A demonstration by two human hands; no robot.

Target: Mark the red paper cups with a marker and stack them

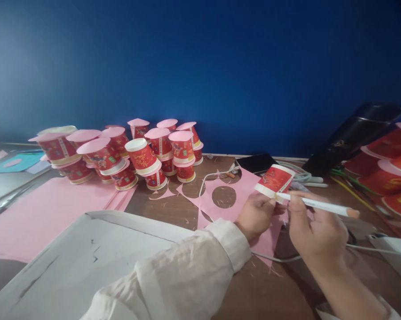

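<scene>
My left hand point(256, 216) is closed on the lower part of a red paper cup point(276, 179), which it holds tilted above the table. In my right hand point(315, 231) is a white marker pen point(323, 205) with an orange-brown end pointing right. The pen's tip meets the cup's pale rim near my left fingertips. Beneath both hands lies a pink paper sheet point(212, 203) with round holes cut out. To the left stand several stacked red paper cups point(143, 156) with pink paper discs point(93, 146) on or between them.
Pink sheets point(50, 211) and a large white board point(120, 253) lie at left. A black phone point(256, 163), a white cable point(276, 259) and a dark cylinder point(350, 133) are near the blue wall point(200, 66). More red cups point(393, 166) stand at far right.
</scene>
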